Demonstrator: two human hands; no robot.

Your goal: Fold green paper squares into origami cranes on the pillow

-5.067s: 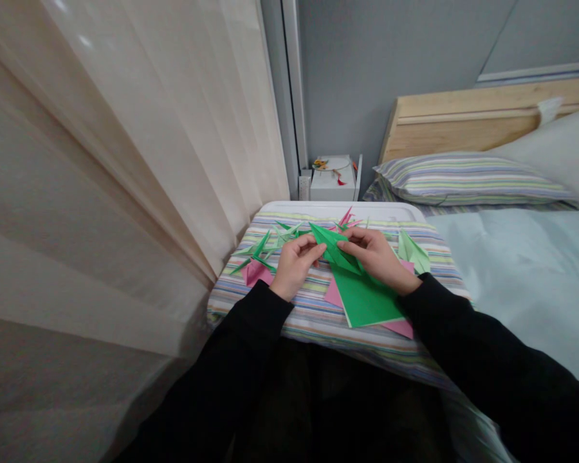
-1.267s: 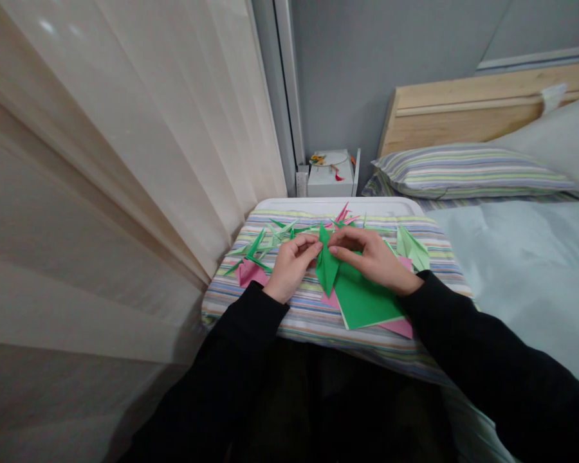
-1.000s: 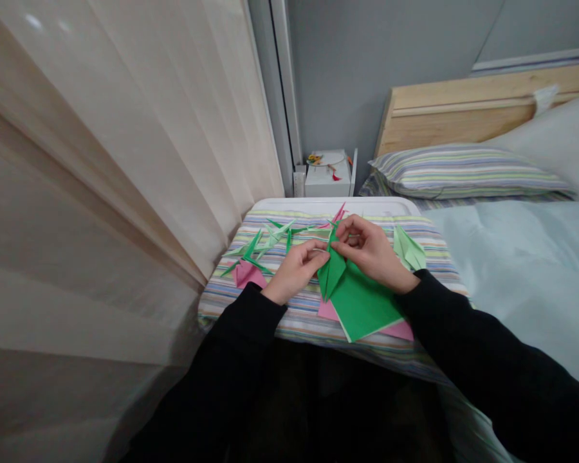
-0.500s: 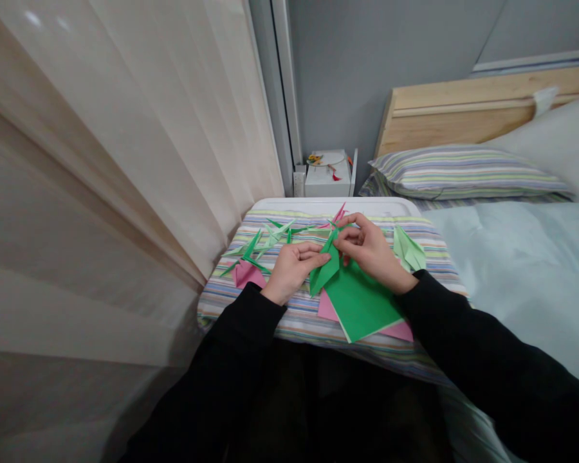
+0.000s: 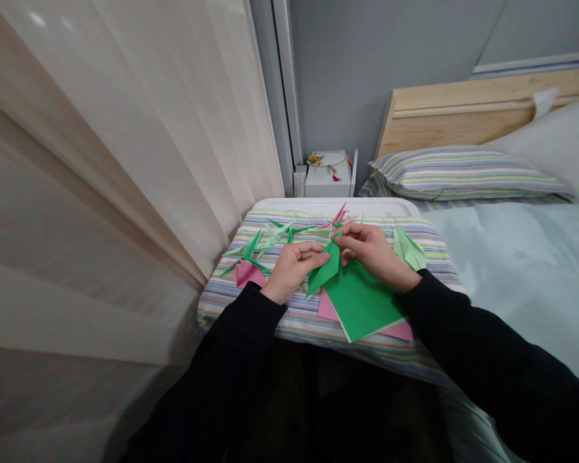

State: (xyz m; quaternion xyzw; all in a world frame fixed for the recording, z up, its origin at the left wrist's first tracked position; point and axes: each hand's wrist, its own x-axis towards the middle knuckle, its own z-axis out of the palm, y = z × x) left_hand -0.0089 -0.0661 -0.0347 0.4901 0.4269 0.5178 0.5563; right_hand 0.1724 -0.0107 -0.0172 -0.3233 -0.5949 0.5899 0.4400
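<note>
Striped cloth (image 5: 309, 325) on bed (image 5: 521, 257): light, thin green origami fold (image 5: 324, 271) pinched near top by L hand (image 5: 294, 271), R hand (image 5: 372, 254); both grips tight, best held at creases.

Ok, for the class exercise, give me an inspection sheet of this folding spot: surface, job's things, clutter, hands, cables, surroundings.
Surface: striped cover on the bed's edge.
Job's things: green paper fold between the hands, above a green sheet lying on a pink sheet.
Clutter: folded green paper cranes, a pale green crane, a pink paper piece.
Hands: left hand and right hand both grip the fold.
Cables: nothing seen.
Surroundings: cream curtain, white box, striped pillow, wooden headboard, pale blue bedding.
</note>
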